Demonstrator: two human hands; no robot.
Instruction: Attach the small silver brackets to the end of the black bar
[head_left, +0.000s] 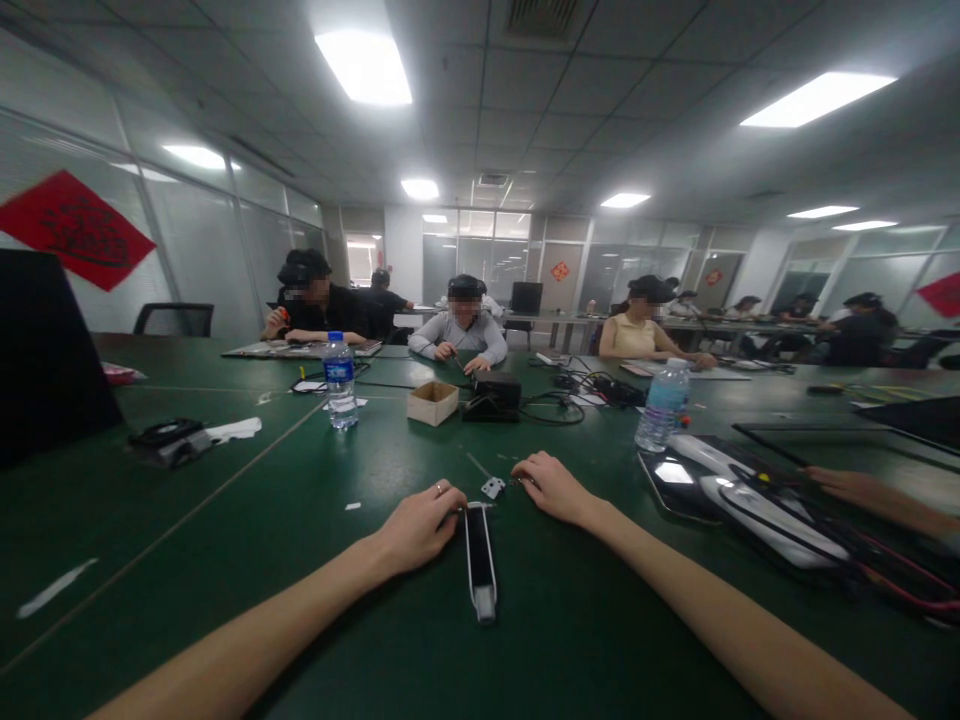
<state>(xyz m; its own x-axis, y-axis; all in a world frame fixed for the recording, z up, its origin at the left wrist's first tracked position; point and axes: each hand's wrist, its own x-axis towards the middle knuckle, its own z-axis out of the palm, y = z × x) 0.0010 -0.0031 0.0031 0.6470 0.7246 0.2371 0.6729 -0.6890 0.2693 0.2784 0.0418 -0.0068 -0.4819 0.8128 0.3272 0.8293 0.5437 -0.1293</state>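
A long, narrow device [481, 560] with a black face and white rim lies on the green table in front of me, a grey-white block at its near end. My left hand [424, 525], a ring on one finger, is closed with its fingertips at the device's far left corner. Just beyond the device is a small silver metal bracket [493, 487] with holes and a thin strip. My right hand [555, 487] rests on the table to the bracket's right, fingers curled and fingertips together at a tiny item too small to name.
Water bottles [340, 385] [663, 405] stand left and right. An open cardboard box [433, 404] and a black box [492, 396] sit ahead, near tangled cables [607, 388]. To my right lie a white-and-black device [772, 505] and a neighbour's hand [847, 490]. Several people sit opposite.
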